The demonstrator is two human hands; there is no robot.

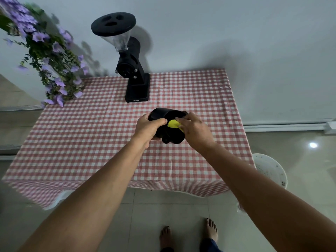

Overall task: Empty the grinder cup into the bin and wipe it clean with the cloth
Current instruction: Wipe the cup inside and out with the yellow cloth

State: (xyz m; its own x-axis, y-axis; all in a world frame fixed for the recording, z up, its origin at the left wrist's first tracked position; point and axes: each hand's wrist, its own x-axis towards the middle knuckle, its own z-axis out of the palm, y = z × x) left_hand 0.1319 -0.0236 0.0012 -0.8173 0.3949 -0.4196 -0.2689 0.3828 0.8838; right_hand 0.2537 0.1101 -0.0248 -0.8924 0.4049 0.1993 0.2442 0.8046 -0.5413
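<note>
The black grinder cup (160,114) is held tilted above the middle of the table, its open mouth turned to the right. My left hand (148,129) grips the cup around its body from the left. My right hand (195,130) pinches a yellow cloth (173,124) and presses it into the cup's mouth. Most of the cloth is hidden by my fingers and the cup wall. A dark fold hangs below the cup; I cannot tell what it is. The white bin (271,169) stands on the floor off the table's right edge.
The black coffee grinder (133,70) with a clear hopper stands at the table's far edge by the wall. A red-checked tablecloth (91,142) covers the table. Purple flowers (52,57) hang over the far left corner. My bare feet stand on the tiled floor below.
</note>
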